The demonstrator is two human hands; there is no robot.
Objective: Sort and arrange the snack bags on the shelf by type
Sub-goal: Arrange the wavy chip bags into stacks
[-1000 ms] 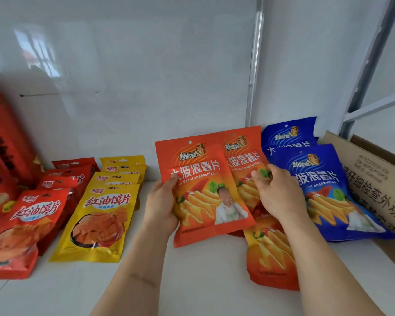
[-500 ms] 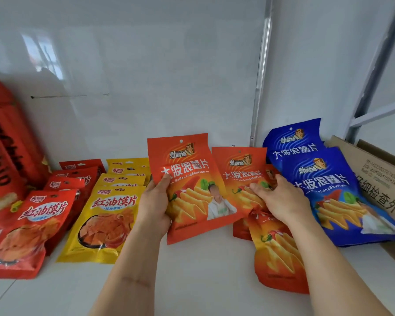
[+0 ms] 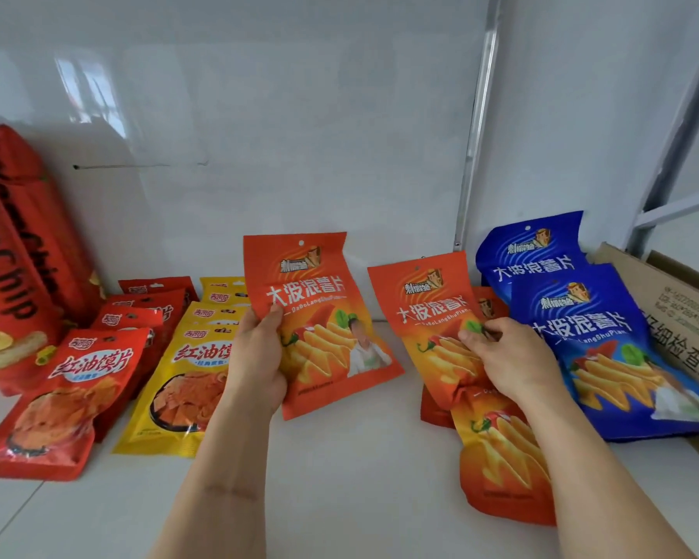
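gripping an orange wavy potato chip bag (image 3: 319,316) by its left edge, the left hand (image 3: 257,365) held it upright above the white shelf (image 3: 340,478), thumb on the front and fingers curled behind. the right hand (image 3: 509,361) pinched a second orange bag (image 3: 428,316) near its middle, thumb and fingertips pressed together on the front; this bag leaned over more orange bags (image 3: 501,457) lying on the shelf. two blue bags (image 3: 582,328) lay just right of them, against a cardboard box (image 3: 678,316). left of the held bag sat a row of yellow bags (image 3: 178,389), then red bags (image 3: 69,397), then tall red chip packs (image 3: 13,276).
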